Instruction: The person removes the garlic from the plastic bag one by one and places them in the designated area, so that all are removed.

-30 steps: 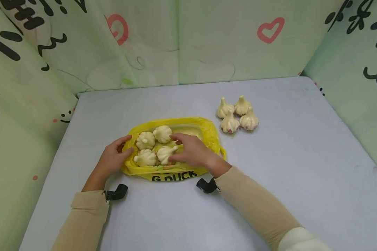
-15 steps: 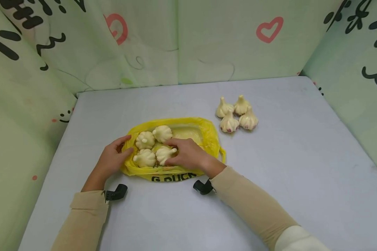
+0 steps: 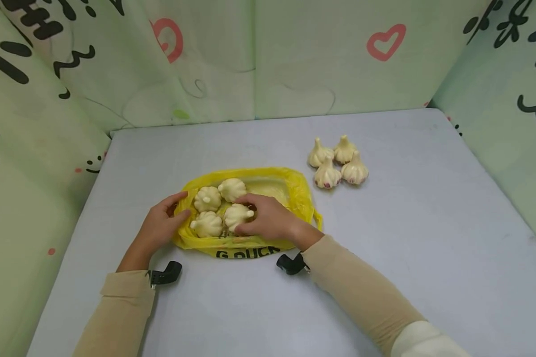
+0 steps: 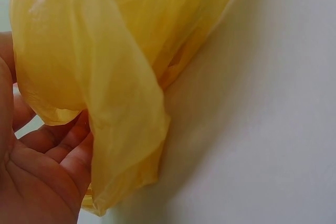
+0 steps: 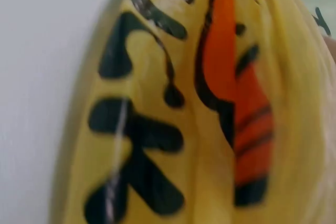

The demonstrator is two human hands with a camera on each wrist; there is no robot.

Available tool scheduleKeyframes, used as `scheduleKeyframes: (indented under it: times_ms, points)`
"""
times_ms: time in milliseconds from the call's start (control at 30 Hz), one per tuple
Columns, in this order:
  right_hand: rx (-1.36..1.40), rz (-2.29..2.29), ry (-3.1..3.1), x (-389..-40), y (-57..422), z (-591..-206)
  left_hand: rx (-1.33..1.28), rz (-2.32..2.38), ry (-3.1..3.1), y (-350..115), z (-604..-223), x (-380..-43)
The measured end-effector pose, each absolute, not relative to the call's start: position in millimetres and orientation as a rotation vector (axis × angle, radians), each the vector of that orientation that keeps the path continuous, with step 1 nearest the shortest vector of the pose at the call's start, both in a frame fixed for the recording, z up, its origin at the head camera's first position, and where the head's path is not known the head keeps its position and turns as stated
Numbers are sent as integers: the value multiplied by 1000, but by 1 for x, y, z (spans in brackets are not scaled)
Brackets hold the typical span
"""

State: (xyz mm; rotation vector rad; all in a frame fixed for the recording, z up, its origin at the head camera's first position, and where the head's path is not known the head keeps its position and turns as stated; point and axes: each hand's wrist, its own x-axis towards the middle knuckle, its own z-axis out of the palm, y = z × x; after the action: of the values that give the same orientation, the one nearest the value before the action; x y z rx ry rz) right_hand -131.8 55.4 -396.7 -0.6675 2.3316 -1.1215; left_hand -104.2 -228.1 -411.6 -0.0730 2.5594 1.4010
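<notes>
A yellow plastic bag (image 3: 301,193) lies with its mouth spread wide on the table. My left hand (image 3: 158,225) holds the bag's left edge, thumb on the inner side; in the left wrist view its fingers (image 4: 68,145) are partly hidden behind the yellow film. Inside the bag, my right hand (image 3: 270,218) grips a garlic bulb (image 3: 237,217) between thumb and fingers, its stem towards the palm. Three more garlic bulbs sit in the bag's left half: one upper left (image 3: 207,199), one at the back (image 3: 232,190), one at the front left (image 3: 207,224).
Several garlic bulbs (image 3: 338,162) stand in a cluster on the white table (image 3: 406,223), right of and behind the bag. A printed green curtain (image 3: 295,59) borders the table's back and sides. Black lettering and an orange print (image 5: 218,51) mark the bag's front.
My right hand has moved left and closed round the nearest garlic bulb, which has shifted slightly up and tilted. The left hand stays at the bag's edge.
</notes>
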Motion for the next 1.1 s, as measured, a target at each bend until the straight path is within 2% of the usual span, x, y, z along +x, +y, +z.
scheduleKeyframes:
  times_ms: [600,1100]
  points:
    - [-743,-1441,2281,-144,80,-390,-81,1377,2575,-226,-410,-105]
    - [-459,-1644,2234,-142,85,-387,-81,1372,2570,-227,-410,-105]
